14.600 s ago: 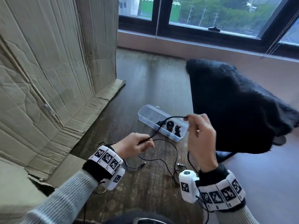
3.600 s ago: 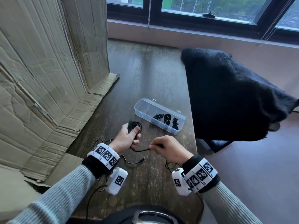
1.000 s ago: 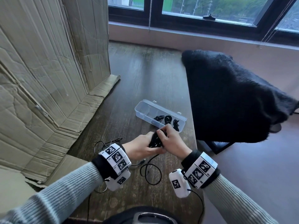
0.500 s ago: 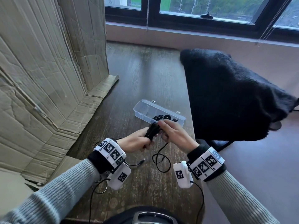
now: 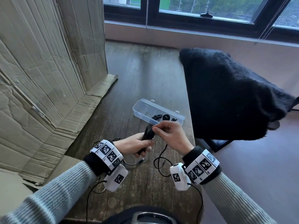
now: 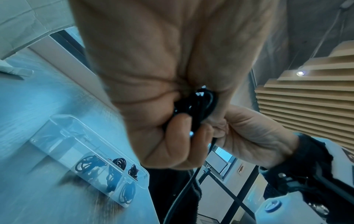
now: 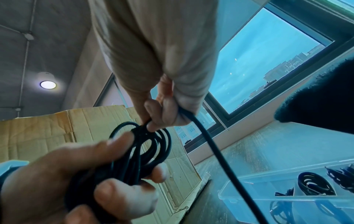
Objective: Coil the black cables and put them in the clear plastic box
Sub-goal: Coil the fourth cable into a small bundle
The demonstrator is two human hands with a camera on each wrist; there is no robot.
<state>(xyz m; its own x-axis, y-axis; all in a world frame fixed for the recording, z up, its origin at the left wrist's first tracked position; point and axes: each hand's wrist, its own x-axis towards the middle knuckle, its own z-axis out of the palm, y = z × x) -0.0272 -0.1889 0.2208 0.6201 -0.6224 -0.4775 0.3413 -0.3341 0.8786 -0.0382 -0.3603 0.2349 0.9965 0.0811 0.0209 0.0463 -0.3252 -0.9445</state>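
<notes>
Two hands are up over the dark wood table (image 5: 140, 75) in the head view. The left hand (image 5: 134, 145) has its fingers curled round a bundle of coiled black cable (image 5: 148, 135), and the right hand (image 5: 171, 136) pinches the strand right at the top of that bundle. The loose tail drops from there and loops on the table near the wrists. The clear plastic box (image 5: 142, 109) sits open just beyond the hands, with a few small black coils already in its right-hand compartments. Big cardboard sheet (image 5: 40, 70) on the left, black fuzzy cloth (image 5: 226, 94) draped on the right.

Left wrist view: palm fills most of it, fingers (image 6: 178, 136) wrapped round the cable loops, the other hand touching right beside them, box lower left.

Right wrist view is the clearest one. Thumb and fingertip (image 7: 164, 112) squeeze a single strand against the coil's top, while the other hand grips the loops (image 7: 145, 151) below. Box corner shows bottom right.
</notes>
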